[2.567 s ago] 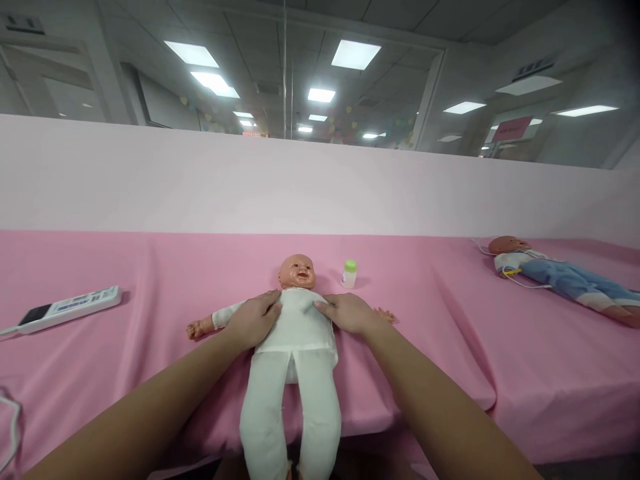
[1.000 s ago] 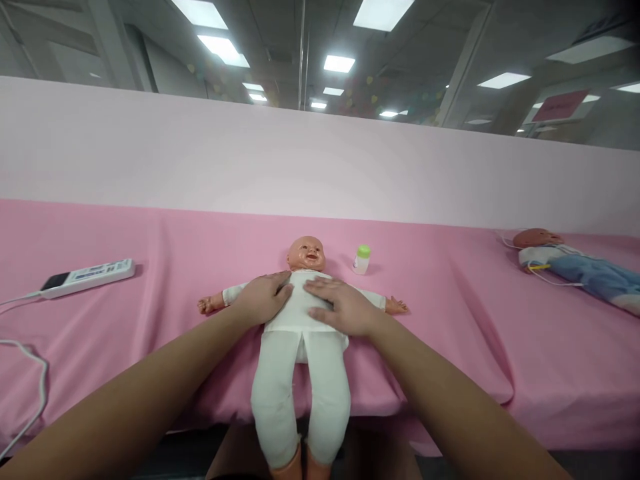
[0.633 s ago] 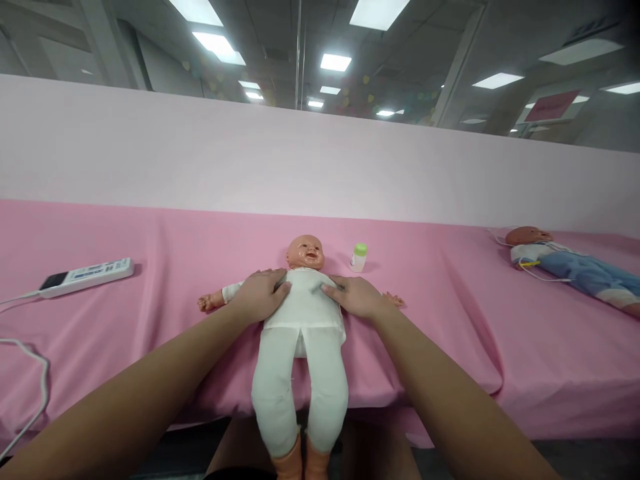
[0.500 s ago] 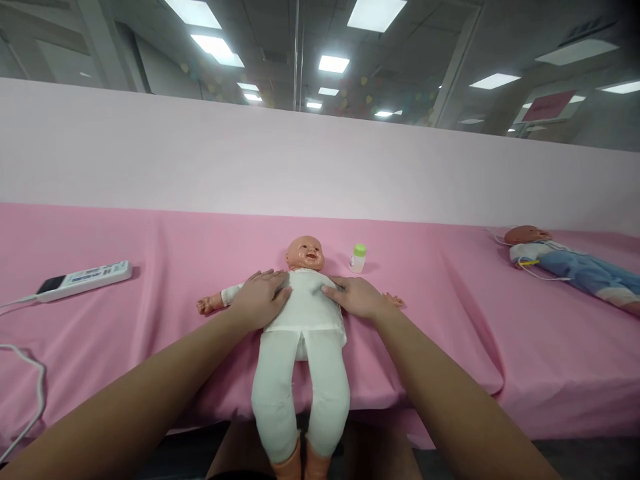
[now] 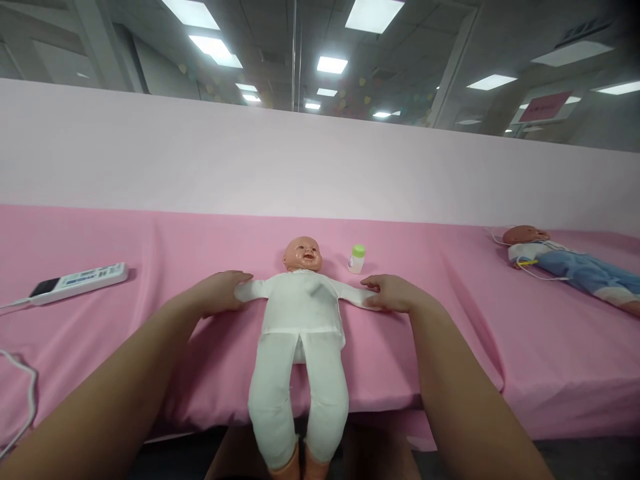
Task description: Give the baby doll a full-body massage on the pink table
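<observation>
A baby doll (image 5: 303, 303) with a bare head and a white cloth body lies on its back in front of me, legs towards me and feet over the padded edge. Its arms stretch out to both sides. My left hand (image 5: 223, 293) is closed around the end of the doll's arm on the left, covering the doll's hand. On the other side my right hand (image 5: 393, 293) grips the opposite forearm, thumb and fingers round the sleeve end. Beside the doll's head stands a small clear bottle (image 5: 357, 260) with a green cap.
Pink cloth (image 5: 175, 247) covers the padded surface. To the left lies a white power strip (image 5: 80, 283) with a cable (image 5: 33, 393) nearby. A second doll (image 5: 580, 267) in blue and white clothes lies far right. Behind rises a pale low wall (image 5: 320, 167) with glass above.
Both my hands have slid outwards from the doll's chest and shoulders, along its arms to the ends. The doll stays in place.
</observation>
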A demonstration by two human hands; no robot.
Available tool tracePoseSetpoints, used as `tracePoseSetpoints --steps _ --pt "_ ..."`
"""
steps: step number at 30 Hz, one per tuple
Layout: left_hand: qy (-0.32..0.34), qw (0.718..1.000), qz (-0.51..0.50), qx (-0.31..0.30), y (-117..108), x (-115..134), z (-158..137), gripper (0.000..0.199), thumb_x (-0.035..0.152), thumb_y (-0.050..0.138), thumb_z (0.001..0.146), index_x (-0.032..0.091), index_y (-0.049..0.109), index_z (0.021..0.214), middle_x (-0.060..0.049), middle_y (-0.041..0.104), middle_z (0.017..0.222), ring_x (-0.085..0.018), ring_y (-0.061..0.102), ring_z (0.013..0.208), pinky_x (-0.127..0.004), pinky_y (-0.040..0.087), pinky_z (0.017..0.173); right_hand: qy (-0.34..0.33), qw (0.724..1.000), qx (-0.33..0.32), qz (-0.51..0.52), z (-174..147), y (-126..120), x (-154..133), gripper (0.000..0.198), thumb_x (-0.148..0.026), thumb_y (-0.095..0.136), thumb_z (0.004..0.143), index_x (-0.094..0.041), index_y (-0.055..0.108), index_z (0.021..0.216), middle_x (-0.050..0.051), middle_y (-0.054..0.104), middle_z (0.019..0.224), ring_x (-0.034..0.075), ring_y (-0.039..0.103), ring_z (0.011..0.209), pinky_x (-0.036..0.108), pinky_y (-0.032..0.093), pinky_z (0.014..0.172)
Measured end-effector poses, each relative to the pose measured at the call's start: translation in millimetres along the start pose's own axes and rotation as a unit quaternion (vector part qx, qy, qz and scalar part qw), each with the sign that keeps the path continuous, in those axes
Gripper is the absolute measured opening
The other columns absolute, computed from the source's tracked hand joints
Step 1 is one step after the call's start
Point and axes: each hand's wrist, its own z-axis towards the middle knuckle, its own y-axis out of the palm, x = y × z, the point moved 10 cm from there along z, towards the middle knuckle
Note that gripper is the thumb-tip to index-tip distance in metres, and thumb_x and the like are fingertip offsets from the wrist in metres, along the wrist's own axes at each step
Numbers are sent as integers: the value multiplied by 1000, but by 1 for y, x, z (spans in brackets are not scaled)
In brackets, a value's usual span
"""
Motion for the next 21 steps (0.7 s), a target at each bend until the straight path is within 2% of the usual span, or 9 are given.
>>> tracePoseSetpoints --steps 3,7,9,12,16,18,21 --pt "-53 998 7 -10 -4 -31 4 49 50 72 68 28 78 112 -12 77 109 -33 71 89 -35 48 70 36 999 -28 -21 -2 0 13 51 -26 76 68 -28 74 120 8 73 121 32 68 106 37 49 81" --pt "-82 996 -8 23 -9 -46 7 34 56 70 72 26 76 86 -9 76 92 -30 70 81 -33 44 64 72 997 10 -30 1 -5 20 31 -21 74 65 -25 75 96 8 75 102 31 68 89 37 45 70" --pt "-93 994 -40 51 -12 -51 8 34 58 75 69 26 75 81 -8 76 89 -30 69 79 -32 42 62 68 997 39 -2 5 -8 22 25 -23 75 66 -23 74 90 9 74 97 29 67 84 37 44 67" --pt "-108 977 -147 108 -18 -62 9 39 53 88 58 28 78 86 -7 77 94 -31 69 84 -30 44 62 31 992 57 104 12 -10 26 25 -28 80 67 -23 74 91 8 74 92 26 65 79 36 44 67" --pt "-127 920 -337 152 -13 -87 11 58 40 97 48 26 80 102 -6 77 98 -28 71 89 -28 51 66 -26 958 68 279 19 -14 35 32 -40 85 73 -21 73 95 6 72 92 21 62 80 33 46 70" --pt "-126 884 -428 139 -3 -95 14 64 34 99 51 22 77 110 -7 77 97 -26 73 89 -28 56 70 -38 936 68 344 22 -14 42 35 -40 87 74 -20 73 98 5 70 89 18 60 78 31 46 70" --pt "-125 816 -550 126 11 -102 18 75 22 98 58 18 67 126 -10 77 102 -25 74 95 -29 61 79 -39 904 59 422 29 -7 53 42 -38 89 74 -19 71 107 3 67 83 16 58 74 30 46 67"
